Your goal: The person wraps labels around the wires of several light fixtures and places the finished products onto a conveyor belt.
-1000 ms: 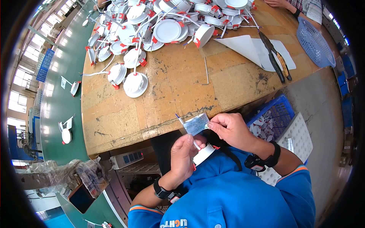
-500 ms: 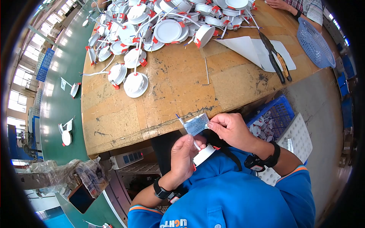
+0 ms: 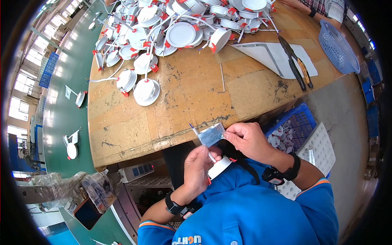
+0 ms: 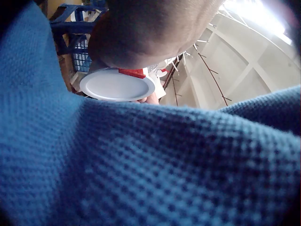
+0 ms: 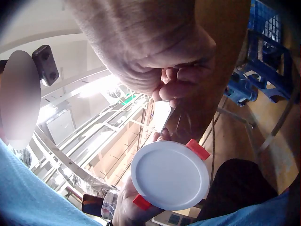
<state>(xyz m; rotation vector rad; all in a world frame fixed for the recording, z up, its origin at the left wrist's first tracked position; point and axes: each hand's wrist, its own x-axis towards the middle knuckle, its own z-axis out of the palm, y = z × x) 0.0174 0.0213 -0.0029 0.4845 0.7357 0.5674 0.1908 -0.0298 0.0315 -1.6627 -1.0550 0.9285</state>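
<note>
White and round, with red clips, the lamp [image 3: 221,166] is in the left hand [image 3: 196,167], whose fingers curl around it and its wire. It is in front of the blue shirt [image 3: 261,208], just off the near edge of the bench [image 3: 183,106]. The right hand [image 3: 250,141] pinches the corner of a shiny tag [image 3: 211,134] by the wire. On the bench lie a big pile of lamps [image 3: 179,34], a bent metal rod [image 3: 223,77] and cutters [image 3: 292,57] on some paper [image 3: 261,55].
</note>
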